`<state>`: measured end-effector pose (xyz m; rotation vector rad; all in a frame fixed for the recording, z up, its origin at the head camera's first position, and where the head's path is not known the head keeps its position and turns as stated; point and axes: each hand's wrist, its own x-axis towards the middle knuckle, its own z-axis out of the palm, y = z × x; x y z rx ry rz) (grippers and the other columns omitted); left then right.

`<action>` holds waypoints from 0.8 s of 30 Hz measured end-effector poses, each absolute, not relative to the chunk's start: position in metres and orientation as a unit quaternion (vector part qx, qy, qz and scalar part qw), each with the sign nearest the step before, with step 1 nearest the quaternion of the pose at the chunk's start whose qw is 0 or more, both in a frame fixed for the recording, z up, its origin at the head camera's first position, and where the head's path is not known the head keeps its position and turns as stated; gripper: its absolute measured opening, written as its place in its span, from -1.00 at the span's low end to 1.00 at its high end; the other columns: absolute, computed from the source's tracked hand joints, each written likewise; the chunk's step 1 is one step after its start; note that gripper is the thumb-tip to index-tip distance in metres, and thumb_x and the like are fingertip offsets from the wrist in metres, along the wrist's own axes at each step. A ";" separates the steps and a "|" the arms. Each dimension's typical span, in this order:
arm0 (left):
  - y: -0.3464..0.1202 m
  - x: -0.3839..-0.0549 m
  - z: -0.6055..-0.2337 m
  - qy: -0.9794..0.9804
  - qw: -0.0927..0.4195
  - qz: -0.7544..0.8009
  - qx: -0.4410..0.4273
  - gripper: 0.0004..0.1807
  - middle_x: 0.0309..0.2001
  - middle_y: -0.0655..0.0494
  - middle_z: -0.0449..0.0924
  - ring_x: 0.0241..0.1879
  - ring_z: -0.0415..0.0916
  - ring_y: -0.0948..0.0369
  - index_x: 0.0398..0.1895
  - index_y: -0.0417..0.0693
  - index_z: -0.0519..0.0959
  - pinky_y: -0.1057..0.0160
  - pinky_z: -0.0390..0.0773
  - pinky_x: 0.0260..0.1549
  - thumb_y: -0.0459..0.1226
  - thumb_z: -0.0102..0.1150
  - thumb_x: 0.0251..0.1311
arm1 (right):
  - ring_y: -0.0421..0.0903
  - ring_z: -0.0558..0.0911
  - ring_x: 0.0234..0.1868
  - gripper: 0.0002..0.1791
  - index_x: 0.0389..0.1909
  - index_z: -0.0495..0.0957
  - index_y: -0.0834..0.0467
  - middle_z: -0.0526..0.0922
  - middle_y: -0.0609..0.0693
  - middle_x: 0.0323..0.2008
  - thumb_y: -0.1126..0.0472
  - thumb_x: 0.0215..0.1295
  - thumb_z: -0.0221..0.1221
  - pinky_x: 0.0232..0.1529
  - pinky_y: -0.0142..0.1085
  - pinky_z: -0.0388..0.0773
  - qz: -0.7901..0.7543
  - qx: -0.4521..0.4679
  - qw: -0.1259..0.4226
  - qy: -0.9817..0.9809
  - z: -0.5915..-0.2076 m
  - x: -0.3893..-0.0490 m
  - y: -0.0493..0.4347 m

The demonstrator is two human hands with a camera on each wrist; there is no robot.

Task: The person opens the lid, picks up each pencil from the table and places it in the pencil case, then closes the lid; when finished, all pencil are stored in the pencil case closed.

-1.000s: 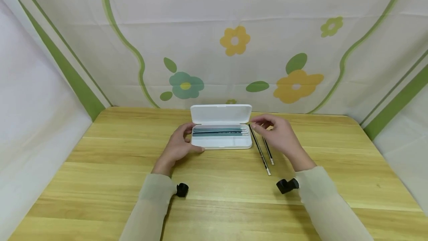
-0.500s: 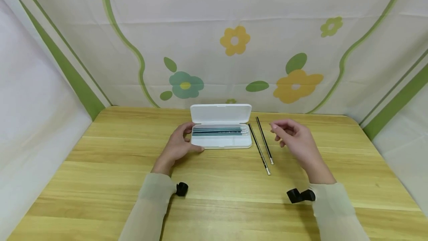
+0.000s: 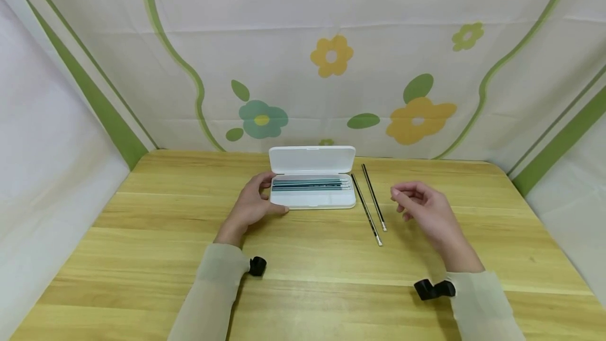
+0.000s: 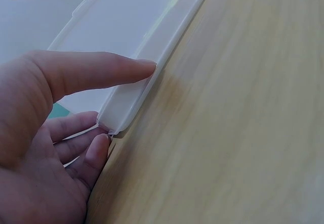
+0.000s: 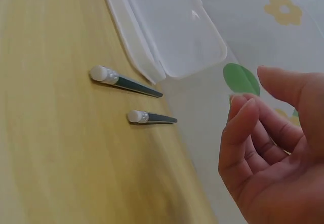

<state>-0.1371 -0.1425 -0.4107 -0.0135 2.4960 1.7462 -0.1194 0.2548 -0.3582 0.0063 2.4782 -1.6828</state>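
A white pencil case lies with its lid raised at the back of the table. Several dark green pencils lie lengthwise inside, along the back part. My left hand holds the case's left end, the thumb along its front side and the fingers at the end. Two loose pencils lie slanted to the right of the case: a nearer pencil and a farther-right pencil, white eraser ends towards me. Beside them my right hand hovers, fingers loosely curled, holding nothing.
The wooden table meets a flower-printed curtain at its back edge, just behind the raised lid. White cloth also hangs along both sides. Each wrist carries a small black camera mount.
My right hand has moved away from the loose pencils, to the right and towards me, uncovering the far ends of both. My left hand and the case have stayed put.
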 end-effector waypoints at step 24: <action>-0.143 -0.140 -0.414 0.821 0.047 0.569 -0.009 0.02 0.45 -0.11 0.44 0.37 0.37 -0.08 0.54 -0.12 0.39 -0.08 0.49 0.38 -0.44 0.67 -0.08 | -0.09 0.61 -0.45 -0.47 0.09 0.61 0.27 0.73 0.01 -0.29 0.05 0.27 0.54 -0.47 -0.25 0.63 -0.424 0.033 0.141 0.894 -0.380 -0.112 0.236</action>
